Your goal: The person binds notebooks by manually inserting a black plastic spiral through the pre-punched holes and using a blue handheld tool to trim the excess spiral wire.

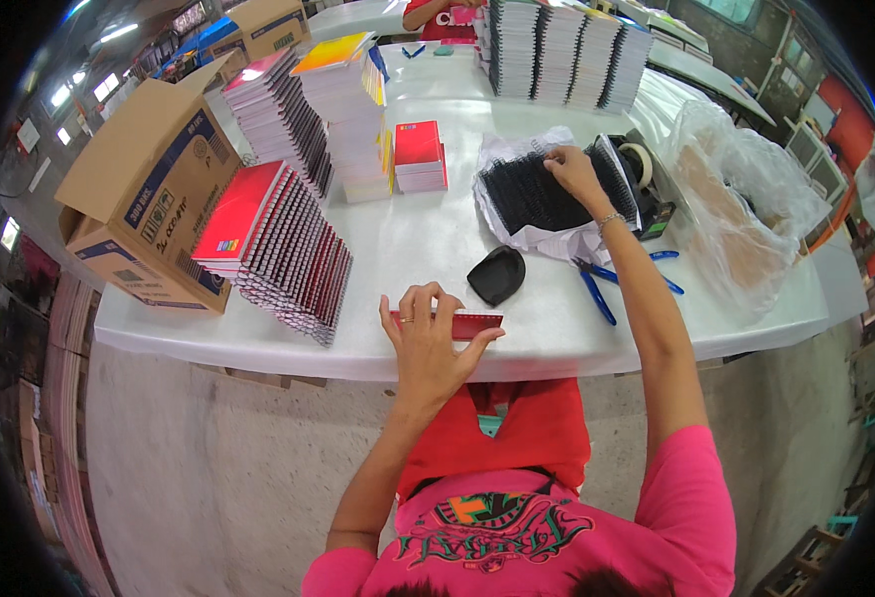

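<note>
At the table's front edge my left hand [426, 343] grips a small red notebook [475, 324], thumb on one side and fingers on the other. A row of punched holes shows along its edge. My right hand [575, 171] reaches to a heap of black spiral binding coils [517, 197] lying on white wrapping, its fingertips pinched on a coil there. Just beyond the notebook lies a black, shallow scoop-shaped holder [497, 276]. Blue-handled pliers [597, 289] rest beneath my right forearm, with another blue-handled tool [664, 256] beside them.
Stacked red spiral notebooks [278, 249] and an open cardboard box [149, 194] stand at left. Behind them rise yellow-topped pads [343, 119] and a short red pile [420, 157]. A tape dispenser [647, 184] and clear plastic bag [746, 199] sit right. Someone in red [442, 20] is across the table.
</note>
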A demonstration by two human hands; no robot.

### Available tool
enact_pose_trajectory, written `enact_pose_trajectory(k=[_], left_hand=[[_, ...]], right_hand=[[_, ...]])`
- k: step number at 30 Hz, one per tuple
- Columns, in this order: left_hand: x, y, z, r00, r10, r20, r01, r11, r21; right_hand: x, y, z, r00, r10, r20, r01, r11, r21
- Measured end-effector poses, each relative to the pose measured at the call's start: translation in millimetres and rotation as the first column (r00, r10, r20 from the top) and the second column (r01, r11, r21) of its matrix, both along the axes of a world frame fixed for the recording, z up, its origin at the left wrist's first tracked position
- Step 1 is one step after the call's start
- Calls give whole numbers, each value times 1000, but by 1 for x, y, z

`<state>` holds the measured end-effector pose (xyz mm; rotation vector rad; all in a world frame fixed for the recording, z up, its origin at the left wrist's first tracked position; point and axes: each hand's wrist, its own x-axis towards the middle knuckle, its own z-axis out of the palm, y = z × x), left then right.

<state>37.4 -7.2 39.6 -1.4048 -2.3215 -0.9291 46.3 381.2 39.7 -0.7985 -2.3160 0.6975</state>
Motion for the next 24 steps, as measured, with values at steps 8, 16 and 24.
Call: enact_pose_trajectory(k=[8, 16, 24], left_hand=[[7, 15, -10, 993, 113, 20, -113, 993, 21], [5, 19, -15, 991, 134, -25, -131, 987, 97], [4, 22, -12, 992, 124, -19, -122, 988, 89]], right_hand=[[20, -26, 56, 954, 282, -101, -271, 956, 112], [91, -155, 72, 808, 589, -22, -548, 737, -394], [122, -192, 38, 871, 491, -25, -466, 809, -357]])
